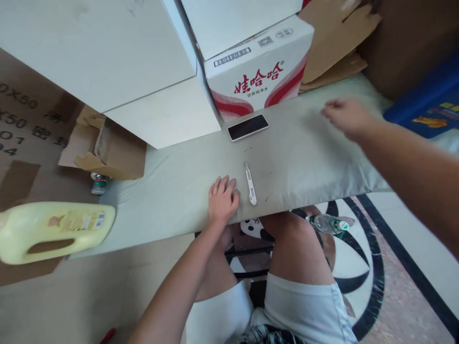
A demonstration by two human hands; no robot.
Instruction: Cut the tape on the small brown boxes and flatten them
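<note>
Left hand (223, 198) lies flat, palm down, at the near edge of the worktop (172, 191); fingers together and extended, grip holds nothing, looks like it's just bracing on the surface. White utility knife (250, 184) lies just beside it to the right, apart from the fingers, long axis running from the near edge toward the far edge, so within easy reach. Right hand (346, 116) hovers over the worktop's far right part, blurred; fingers look loosely curled, can't tell if they pinch anything. Phone (248, 127) lies face up near the far edge, just in front of the red-and-white carton (258, 67). Yellow jug (53, 230) lies on its side at the near left corner.
</note>
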